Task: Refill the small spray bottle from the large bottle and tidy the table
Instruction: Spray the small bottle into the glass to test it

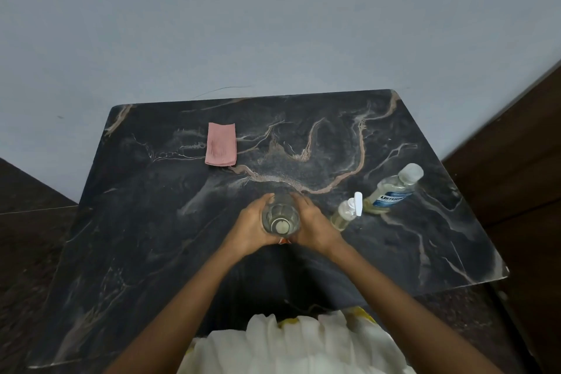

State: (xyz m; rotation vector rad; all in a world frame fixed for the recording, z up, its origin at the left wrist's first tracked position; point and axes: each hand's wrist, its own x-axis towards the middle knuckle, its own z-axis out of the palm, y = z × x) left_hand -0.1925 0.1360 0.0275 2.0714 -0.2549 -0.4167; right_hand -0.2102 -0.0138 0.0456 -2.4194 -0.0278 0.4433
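A large clear bottle [280, 218] stands upright near the middle of the dark marbled table [151, 237], seen from above, with a pale cap on top. My left hand [250, 229] wraps its left side and my right hand [312, 228] wraps its right side. To the right stands the small spray bottle [344, 215] with a white pump head, holding a little yellowish liquid. It is apart from my hands.
A labelled mouthwash bottle [391, 191] stands just right of the small bottle, near the table's right side. A folded pink cloth [221, 144] lies at the back left. A pale wall rises behind the table; dark floor surrounds it.
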